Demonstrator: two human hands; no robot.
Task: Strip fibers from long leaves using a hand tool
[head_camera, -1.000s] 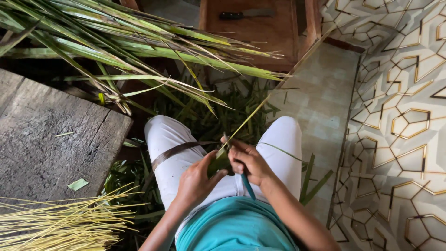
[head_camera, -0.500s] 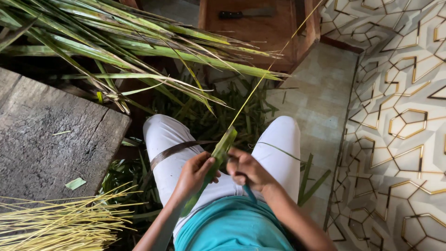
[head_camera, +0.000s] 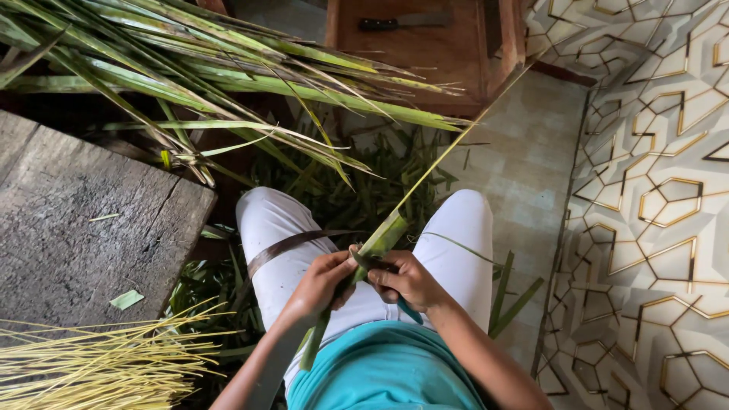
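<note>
We are gripping a long green palm leaf strip [head_camera: 377,244] over our lap, our left hand [head_camera: 323,282] closing around its lower part and our right hand [head_camera: 405,279] pinching it just beside, also holding a teal-handled tool [head_camera: 410,310]. Its thin yellow midrib [head_camera: 456,144] is running up toward the wooden stool [head_camera: 425,53]. Stripped yellow ribs [head_camera: 99,364] are lying at our left.

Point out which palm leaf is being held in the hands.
The green leaf over the lap, gripped by the left hand and right hand; the other leaves lie piled ahead, untouched.
</note>
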